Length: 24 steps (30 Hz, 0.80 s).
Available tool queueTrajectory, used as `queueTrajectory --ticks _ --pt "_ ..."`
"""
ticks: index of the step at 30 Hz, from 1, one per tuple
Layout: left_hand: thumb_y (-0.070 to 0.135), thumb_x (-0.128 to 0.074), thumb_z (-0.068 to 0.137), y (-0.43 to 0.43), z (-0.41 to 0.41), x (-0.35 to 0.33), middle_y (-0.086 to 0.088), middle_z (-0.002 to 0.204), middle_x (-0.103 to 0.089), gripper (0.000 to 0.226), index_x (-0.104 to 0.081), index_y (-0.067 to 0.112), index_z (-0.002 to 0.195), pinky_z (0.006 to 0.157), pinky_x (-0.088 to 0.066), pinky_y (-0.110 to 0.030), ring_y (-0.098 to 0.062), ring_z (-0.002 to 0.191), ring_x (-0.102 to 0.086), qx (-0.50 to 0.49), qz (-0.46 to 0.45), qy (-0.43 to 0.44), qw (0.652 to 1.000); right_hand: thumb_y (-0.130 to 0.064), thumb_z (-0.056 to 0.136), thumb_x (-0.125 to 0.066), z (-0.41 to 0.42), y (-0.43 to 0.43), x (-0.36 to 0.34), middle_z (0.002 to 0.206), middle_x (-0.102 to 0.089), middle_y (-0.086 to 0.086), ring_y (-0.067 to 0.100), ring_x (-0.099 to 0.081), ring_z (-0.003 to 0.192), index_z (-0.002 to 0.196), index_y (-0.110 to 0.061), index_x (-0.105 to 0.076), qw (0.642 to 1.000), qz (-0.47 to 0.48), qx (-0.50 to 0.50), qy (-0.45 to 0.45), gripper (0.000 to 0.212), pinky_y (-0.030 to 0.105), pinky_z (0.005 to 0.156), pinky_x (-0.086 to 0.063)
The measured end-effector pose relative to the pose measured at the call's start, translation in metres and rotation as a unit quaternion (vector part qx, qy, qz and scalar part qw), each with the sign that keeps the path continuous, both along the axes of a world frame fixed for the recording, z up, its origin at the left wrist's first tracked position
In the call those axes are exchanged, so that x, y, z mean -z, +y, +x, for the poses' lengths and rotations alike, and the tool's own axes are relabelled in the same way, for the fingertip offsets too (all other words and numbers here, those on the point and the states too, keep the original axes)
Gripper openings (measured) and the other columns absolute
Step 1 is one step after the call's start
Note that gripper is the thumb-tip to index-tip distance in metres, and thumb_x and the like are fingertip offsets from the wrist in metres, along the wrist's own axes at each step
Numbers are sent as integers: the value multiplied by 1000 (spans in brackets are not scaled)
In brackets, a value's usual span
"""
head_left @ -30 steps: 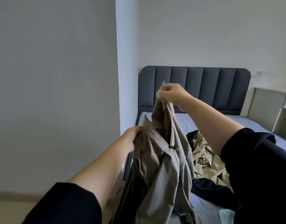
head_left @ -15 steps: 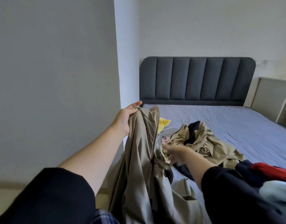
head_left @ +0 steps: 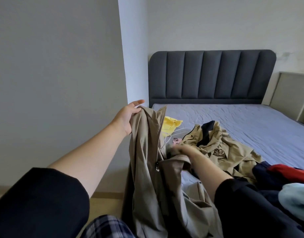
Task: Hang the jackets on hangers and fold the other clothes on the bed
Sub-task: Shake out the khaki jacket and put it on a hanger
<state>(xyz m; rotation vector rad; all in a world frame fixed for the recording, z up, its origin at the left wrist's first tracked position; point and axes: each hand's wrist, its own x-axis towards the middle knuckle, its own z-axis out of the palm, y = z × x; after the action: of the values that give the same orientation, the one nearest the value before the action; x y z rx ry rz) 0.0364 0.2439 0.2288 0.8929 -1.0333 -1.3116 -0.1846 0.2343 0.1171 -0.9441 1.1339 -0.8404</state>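
Just lowered: right grip (head_left: 180, 150), upper centre to mid-frame, blurred, hold cannot be told | left grip (head_left: 127, 118) clenched on tan jacket (head_left: 147, 162) collar, centre-left, draped at bed (head_left: 250, 121) edge | no hanger fitted yet

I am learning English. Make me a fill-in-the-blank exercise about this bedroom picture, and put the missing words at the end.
1. The taupe jacket is held up by the person's ____ hand.
2. The padded headboard is dark ____.
3. The phone lying on the bed is ____.
4. The small cloth behind the jacket is ____.

Missing words: left; grey; pink; yellow.
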Motion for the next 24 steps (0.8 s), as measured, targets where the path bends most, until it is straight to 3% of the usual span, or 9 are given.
queueTrajectory --ticks 3,5,7,10,12,14,17,20,24 --pt "-1 -35 97 -2 13 -6 0 68 -69 36 -66 18 96 63 -57 -22 -12 62 -67 -18 -25 76 997 -43 98 -44 -21 -10 -35 91 -71 4 24 -65 88 95 -8 -66 956 -75 119 -257 42 29 92 -50" --pt "-2 -34 97 -4 20 -5 -2 70 -71 38 -66 17 94 62 -57 -22 -13 63 -69 -42 -22 119 992 -33 99 -47 -29 -7 -19 72 -71 -10 24 -65 76 83 -13 -65 968 -89 158 -172 31 17 80 -49" --pt "-4 -32 97 -10 23 3 -4 75 -70 40 -65 18 93 64 -56 -24 -15 67 -67 -71 3 105 992 -26 101 -43 -24 -4 9 61 -69 0 20 -67 59 71 -9 -67 978 -14 153 -143 41 25 63 -50" --pt "-12 -26 91 -17 24 23 -4 86 -61 49 -66 15 103 52 -44 -17 -13 66 -52 -124 63 11 990 -44 97 -43 -7 -3 26 85 -72 17 26 -70 74 78 -2 -75 986 61 70 -140 57 37 72 -49" --pt "-14 -23 86 -17 26 33 -7 88 -58 55 -65 11 111 41 -32 -14 -12 58 -37 -131 95 -46 986 -41 96 -45 -6 -11 18 80 -70 18 28 -69 70 77 -5 -72 988 57 65 -125 50 37 71 -52" --pt "-15 -21 83 -16 28 37 -13 95 -57 58 -64 7 115 49 -36 -16 -15 62 -40 -113 110 -77 984 -23 97 -43 -7 -21 -6 72 -66 14 26 -65 66 79 -8 -61 989 47 75 -122 29 36 71 -54" --pt "-9 -31 86 -15 36 30 -15 94 -64 43 -64 4 111 74 -49 -30 -24 79 -61 -70 129 -40 988 -3 83 -31 -15 -31 -48 86 -58 16 31 -59 80 90 -3 -54 990 18 63 -126 25 45 95 -46" --pt "8 -57 90 -11 39 17 -12 74 -71 10 -65 3 92 60 -54 -28 -21 65 -70 -31 145 -52 987 1 81 -27 -19 -31 -83 73 -60 13 30 -65 65 77 -2 -54 995 -41 -9 -95 28 41 75 -48" --pt "-2 -60 89 -10 34 10 -11 81 -69 22 -64 1 110 66 -56 -28 -19 70 -67 -25 102 -163 981 16 87 -38 -9 -32 -109 75 -64 16 25 -65 60 77 1 -59 987 -136 68 58 29 37 60 -58"
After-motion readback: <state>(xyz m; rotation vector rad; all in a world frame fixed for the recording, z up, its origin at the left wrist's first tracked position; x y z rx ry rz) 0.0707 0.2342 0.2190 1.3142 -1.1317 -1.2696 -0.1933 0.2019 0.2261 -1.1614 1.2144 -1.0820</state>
